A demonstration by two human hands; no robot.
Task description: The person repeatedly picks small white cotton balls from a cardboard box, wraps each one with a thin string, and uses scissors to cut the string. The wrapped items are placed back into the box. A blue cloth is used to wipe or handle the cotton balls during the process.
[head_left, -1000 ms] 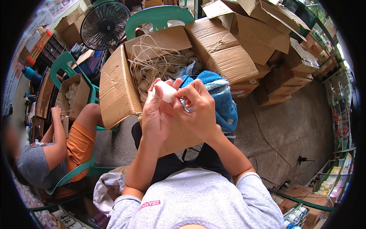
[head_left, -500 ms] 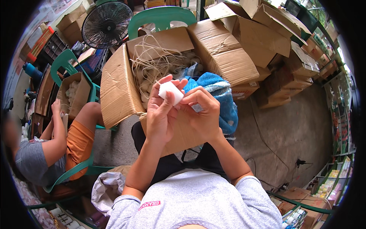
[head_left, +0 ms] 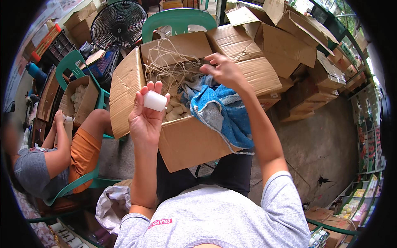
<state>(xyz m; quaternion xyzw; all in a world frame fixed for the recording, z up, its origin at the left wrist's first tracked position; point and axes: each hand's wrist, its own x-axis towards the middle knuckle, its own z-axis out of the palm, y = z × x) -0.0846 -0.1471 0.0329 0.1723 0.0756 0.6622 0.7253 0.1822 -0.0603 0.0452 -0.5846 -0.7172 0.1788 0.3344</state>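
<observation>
My left hand (head_left: 149,111) is closed round a short white cylinder (head_left: 155,101), which lies across the fingers above the box's near left side. A tiny stub sticks out of its right end, as on a candle. My right hand (head_left: 225,73) is raised over the right part of the open cardboard box (head_left: 190,142), fingers apart and partly curled, with nothing visible in them. Inside the box are several pale beige pieces (head_left: 177,109) and a tangle of thin cream cords (head_left: 163,62). A blue towel (head_left: 225,111) with a white edge hangs over the box's near right rim.
On the left a person (head_left: 45,169) sits in a green chair, hands at a smaller box (head_left: 78,97). A black fan (head_left: 118,25) and another green chair (head_left: 178,20) stand beyond my box. Stacked cartons (head_left: 285,45) rise at the right, and a cable crosses the floor.
My hands have parted. The left has moved left with the white cylinder, now turned on its side; the right has let go of it and moved up and right over the box.
</observation>
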